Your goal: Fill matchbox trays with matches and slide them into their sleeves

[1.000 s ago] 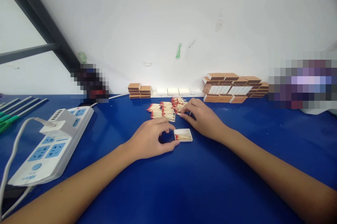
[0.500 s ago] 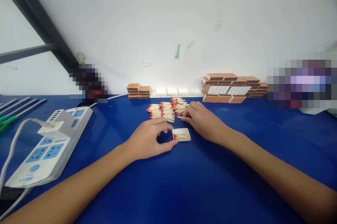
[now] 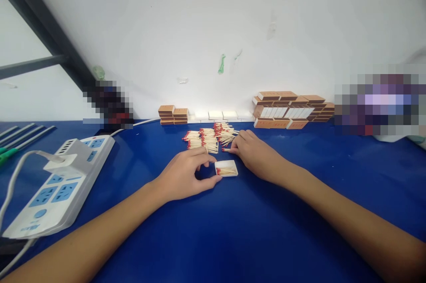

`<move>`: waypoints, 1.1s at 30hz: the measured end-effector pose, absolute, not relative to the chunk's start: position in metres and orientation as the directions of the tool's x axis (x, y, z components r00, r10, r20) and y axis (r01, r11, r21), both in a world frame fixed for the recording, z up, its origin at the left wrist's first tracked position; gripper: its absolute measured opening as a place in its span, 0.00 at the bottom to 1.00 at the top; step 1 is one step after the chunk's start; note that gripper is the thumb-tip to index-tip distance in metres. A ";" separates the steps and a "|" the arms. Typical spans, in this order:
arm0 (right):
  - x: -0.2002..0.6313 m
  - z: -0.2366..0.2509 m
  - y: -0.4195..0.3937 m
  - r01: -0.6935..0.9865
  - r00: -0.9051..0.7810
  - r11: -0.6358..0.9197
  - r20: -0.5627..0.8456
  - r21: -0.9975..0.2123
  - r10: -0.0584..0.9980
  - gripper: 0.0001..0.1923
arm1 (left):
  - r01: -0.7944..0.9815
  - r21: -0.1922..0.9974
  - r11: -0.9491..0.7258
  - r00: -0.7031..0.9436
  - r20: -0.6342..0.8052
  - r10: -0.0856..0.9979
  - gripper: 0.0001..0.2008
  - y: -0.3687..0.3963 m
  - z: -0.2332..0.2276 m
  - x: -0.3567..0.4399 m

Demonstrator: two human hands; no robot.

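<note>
A small white matchbox tray (image 3: 226,163) rests on the blue table, with a few red-tipped matches (image 3: 227,170) lying inside it. My left hand (image 3: 184,174) holds the tray's left end between thumb and fingers. Just behind and to the right of the tray, my right hand (image 3: 254,154) pinches matches (image 3: 226,150), whose red heads point left; their exact number is hard to make out. Loose heaps of matches (image 3: 208,134) spread behind both hands, partly covered by my left fingers.
Along the wall stand a stack of brown matchboxes (image 3: 173,113) at left, a row of white trays (image 3: 222,115), and a bigger matchbox stack (image 3: 279,122) at right. A white power strip (image 3: 71,205) with a plugged-in cable occupies the left, near green-handled tools (image 3: 23,143).
My right hand has drawn slightly away from the heap with the pinched matches, whose heads now show more clearly. The whole view has shifted a little. My left hand keeps its hold on the tray.
</note>
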State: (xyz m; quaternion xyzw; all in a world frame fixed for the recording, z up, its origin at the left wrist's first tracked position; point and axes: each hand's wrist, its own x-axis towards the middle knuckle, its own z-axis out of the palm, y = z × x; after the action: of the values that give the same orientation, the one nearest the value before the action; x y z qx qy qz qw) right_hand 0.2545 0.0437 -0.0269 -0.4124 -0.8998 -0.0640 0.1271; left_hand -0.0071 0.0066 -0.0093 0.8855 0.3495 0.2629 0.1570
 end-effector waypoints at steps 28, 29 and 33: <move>0.238 -0.001 0.004 0.656 -0.621 0.692 0.305 -0.303 0.722 0.07 | 0.594 0.421 -0.685 0.578 0.368 0.728 0.12 0.006 -0.008 -0.007; 0.241 0.001 0.005 0.651 -0.602 0.669 0.294 -0.358 0.742 0.06 | 0.593 0.421 -0.686 0.580 0.368 0.727 0.12 0.006 -0.008 -0.007; 0.255 0.005 0.015 0.625 -0.556 0.571 0.210 -0.531 0.804 0.06 | 0.584 0.418 -0.696 0.586 0.376 0.717 0.12 0.006 -0.007 -0.008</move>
State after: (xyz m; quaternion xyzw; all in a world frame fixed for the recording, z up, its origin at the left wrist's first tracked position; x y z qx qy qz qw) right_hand 0.2551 0.0155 0.0047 -0.4162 -0.8585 0.2025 0.2207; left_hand -0.0077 0.0060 -0.0074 0.8816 0.3690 0.2661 0.1256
